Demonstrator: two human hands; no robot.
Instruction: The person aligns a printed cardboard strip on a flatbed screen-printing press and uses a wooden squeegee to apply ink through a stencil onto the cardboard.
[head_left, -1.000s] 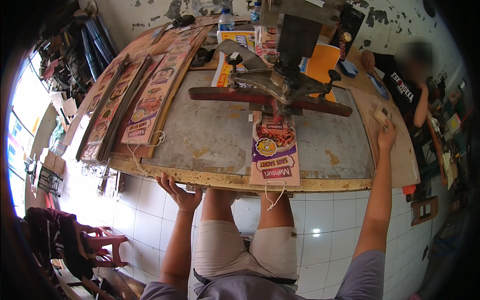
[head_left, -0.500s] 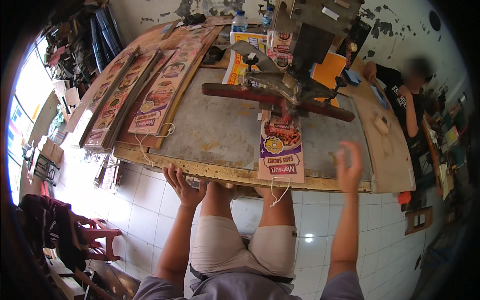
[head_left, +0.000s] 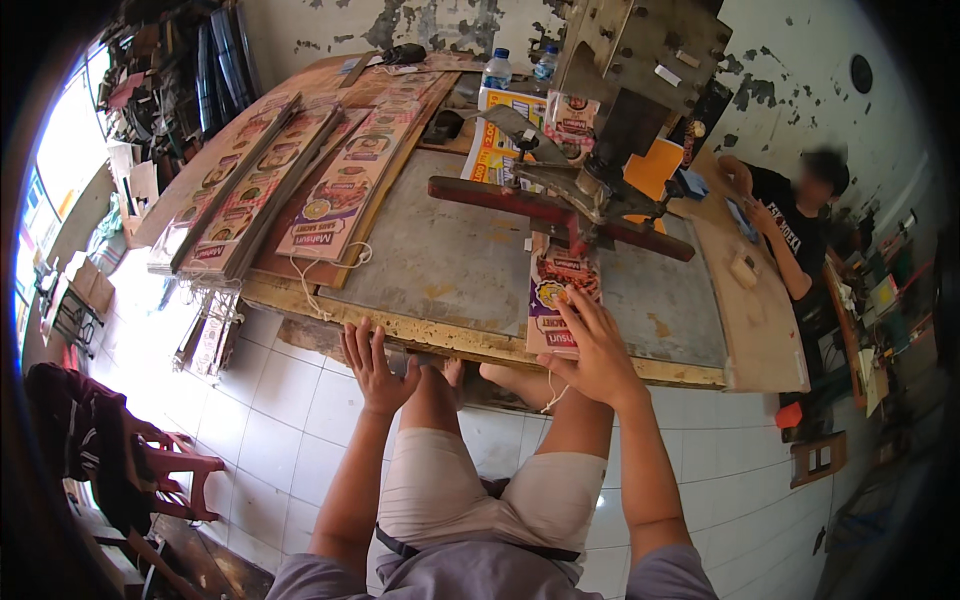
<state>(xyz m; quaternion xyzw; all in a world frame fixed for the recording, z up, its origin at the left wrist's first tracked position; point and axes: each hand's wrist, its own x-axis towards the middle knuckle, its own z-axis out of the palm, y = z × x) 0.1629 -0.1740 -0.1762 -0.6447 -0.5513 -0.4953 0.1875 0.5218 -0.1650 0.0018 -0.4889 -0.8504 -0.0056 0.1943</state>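
My right hand (head_left: pixel 598 355) lies with its fingers stretched out over the near end of a long printed cardboard strip (head_left: pixel 545 290), partly hiding it. A white string (head_left: pixel 551 392) hangs from the strip's end past the table edge. Farther along, the strip runs beneath the red crossbar (head_left: pixel 480 196) of a metal hand press (head_left: pixel 596 185). Beside the front edge of the wooden table (head_left: pixel 440 334), my left hand (head_left: pixel 376 372) has its fingers spread and holds nothing.
Stacks of similar printed strips (head_left: pixel 340 190) lie at the left of the table. Two water bottles (head_left: pixel 497 70) stand at the back. A small wooden block (head_left: pixel 744 270) is at the right. Another person (head_left: pixel 785 215) sits beyond the table's right side. A red stool (head_left: pixel 185 475) stands lower left.
My right hand has moved left onto the near end of the strip. My left hand stays by the table edge. The whole view has shifted slightly.
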